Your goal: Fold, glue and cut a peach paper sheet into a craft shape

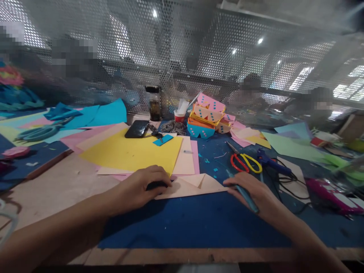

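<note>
A folded piece of peach paper (193, 186) lies low in front of me on the blue table cover, with a pointed flap turned over along its top. At its left end, the curled fingers and thumb of my left hand (145, 184) grip the paper. My right hand (256, 189) is closed around a slim teal pen-like tool (247, 198), whose exact kind I cannot make out. The fingertips of that hand touch the paper's right end. Just beyond it lie scissors (247, 163) with red and yellow handles.
Behind my left hand spread yellow sheets (136, 151) and pink ones. A black phone (137, 129), keys (156, 132), jar (154, 104) and stacked paper masks (206, 113) stand farther back. A blue glue gun (273, 163) with its cord lies right. People sit beyond the perforated metal screen (182, 49).
</note>
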`<control>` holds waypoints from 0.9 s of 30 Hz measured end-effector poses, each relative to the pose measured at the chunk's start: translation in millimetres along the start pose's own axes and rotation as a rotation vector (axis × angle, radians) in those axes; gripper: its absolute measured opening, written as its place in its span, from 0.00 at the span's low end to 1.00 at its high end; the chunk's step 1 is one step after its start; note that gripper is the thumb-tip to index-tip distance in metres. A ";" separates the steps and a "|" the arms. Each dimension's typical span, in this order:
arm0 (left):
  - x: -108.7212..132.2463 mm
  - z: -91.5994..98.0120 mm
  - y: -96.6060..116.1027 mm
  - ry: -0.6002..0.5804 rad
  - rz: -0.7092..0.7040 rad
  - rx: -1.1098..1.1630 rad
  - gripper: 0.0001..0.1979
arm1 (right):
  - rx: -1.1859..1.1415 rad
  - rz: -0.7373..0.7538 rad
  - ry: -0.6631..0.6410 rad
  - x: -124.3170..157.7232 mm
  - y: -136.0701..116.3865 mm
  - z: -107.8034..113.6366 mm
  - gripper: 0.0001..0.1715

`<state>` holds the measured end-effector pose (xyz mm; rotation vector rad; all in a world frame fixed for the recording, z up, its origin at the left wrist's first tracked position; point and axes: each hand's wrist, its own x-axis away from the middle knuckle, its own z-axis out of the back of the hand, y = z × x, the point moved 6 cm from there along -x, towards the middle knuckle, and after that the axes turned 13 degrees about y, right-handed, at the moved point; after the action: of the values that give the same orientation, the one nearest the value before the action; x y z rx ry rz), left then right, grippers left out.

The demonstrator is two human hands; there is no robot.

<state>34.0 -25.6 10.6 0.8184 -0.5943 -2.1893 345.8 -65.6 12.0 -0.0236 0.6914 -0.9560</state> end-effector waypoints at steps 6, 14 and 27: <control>-0.6 -1.5 4.5 -0.011 -0.018 0.049 0.07 | -0.289 -0.121 0.106 -12.0 -42.8 9.7 0.16; -3.9 7.2 1.7 0.039 -0.038 -0.009 0.03 | -0.696 -0.394 -0.069 -59.3 -111.4 -62.0 0.12; -3.6 7.3 -2.8 -0.037 0.039 -0.015 0.05 | -0.611 -0.385 -0.013 -59.1 -109.3 -85.6 0.15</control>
<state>29.5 -19.9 15.2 0.7533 -0.6069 -2.1748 195.0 -62.2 10.2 -0.7223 0.9668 -1.0741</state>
